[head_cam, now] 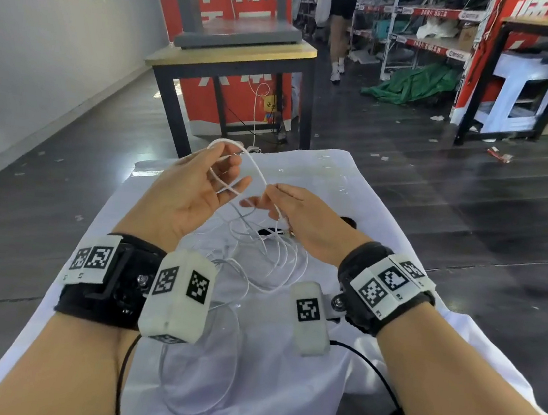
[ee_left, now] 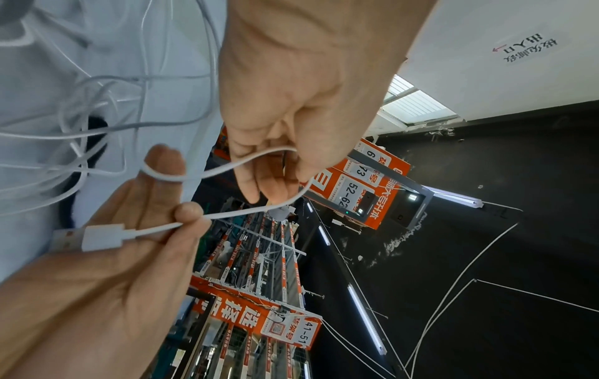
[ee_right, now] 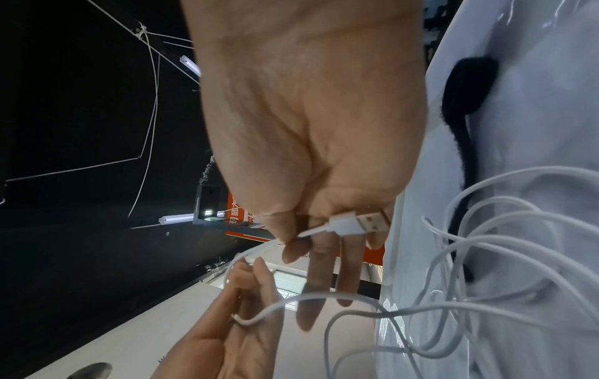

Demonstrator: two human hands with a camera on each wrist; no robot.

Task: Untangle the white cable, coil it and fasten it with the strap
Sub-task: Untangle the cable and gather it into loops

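Observation:
The white cable (head_cam: 259,173) runs between both hands above the cloth-covered table (head_cam: 337,187). My left hand (head_cam: 231,174) is palm-up, its fingers curled round a loop of the cable (ee_left: 246,164). My right hand (head_cam: 276,202) pinches the cable just behind its USB plug (ee_right: 356,223), which also shows in the left wrist view as the plug (ee_left: 100,237). The rest of the cable lies in a loose tangle (head_cam: 270,255) on the cloth under the hands. The black strap (ee_right: 466,89) lies on the cloth beside the tangle, partly hidden behind my right hand (ee_right: 311,238).
A wood-topped table (head_cam: 232,57) with black legs stands just beyond the cloth. A person (head_cam: 339,25) walks in the aisle by the shelves (head_cam: 425,29). A green tarp (head_cam: 415,83) and scraps lie on the dark floor. Black wires hang from the wrist devices.

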